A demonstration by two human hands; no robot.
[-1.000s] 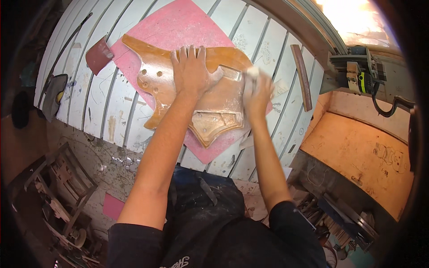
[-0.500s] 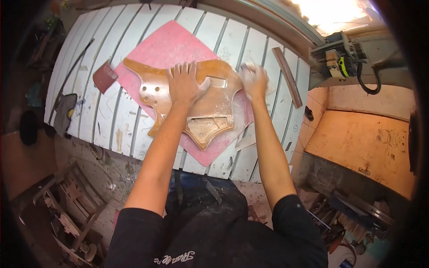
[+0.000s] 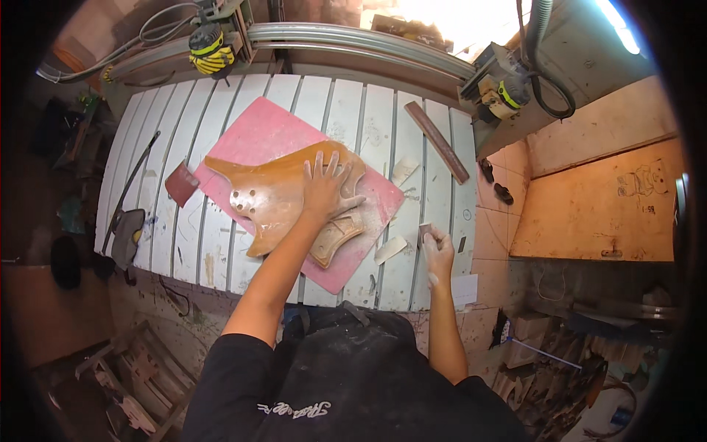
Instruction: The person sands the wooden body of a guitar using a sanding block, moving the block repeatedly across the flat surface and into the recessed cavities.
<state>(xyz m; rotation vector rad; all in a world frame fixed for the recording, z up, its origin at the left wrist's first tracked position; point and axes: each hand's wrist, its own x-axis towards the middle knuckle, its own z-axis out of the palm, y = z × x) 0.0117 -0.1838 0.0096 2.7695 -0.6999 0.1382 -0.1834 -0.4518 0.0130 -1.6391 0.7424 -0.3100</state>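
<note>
centrally, just left of the frame's middle, a horned wooden body [image 3: 276, 180] was laid on a pink mat [image 3: 261, 129] over the white slatted table [image 3: 346, 110]. it was partly hidden by the left hand [image 3: 325, 190], set flat on it with fingers spread. at centre right, a small brown piece [image 3: 425, 231] was pinched between the right hand's [image 3: 440, 256] thumb and fingers, apart from the body. between them a pale scrap [image 3: 391, 250] was seen. space was taken up at upper right by a dark strip [image 3: 437, 142], at left by a reddish sheet [image 3: 181, 184].
</note>
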